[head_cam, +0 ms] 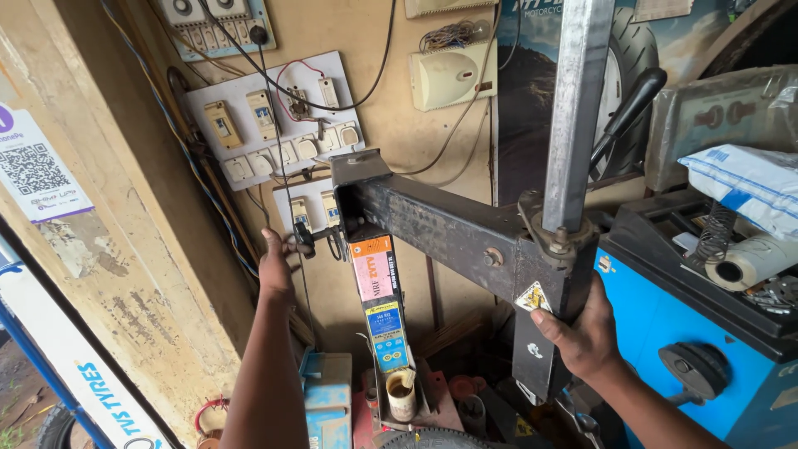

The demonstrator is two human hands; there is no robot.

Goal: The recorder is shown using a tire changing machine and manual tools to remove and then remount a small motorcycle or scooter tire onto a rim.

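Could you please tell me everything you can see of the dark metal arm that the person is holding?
The dark metal arm is a worn, scuffed rectangular steel beam running level from the wall side to a bolted head with a yellow warning sticker. A bare grey square bar rises upright through that head. The right hand grips the head's lower part; the left hand reaches to the knob at the arm's far end.

The dark steel swing arm (440,229) is barring the middle. The switchboard (274,125) and its hanging wires are crowding the wall behind; open room is lying below, above the cluttered floor tins (401,395).
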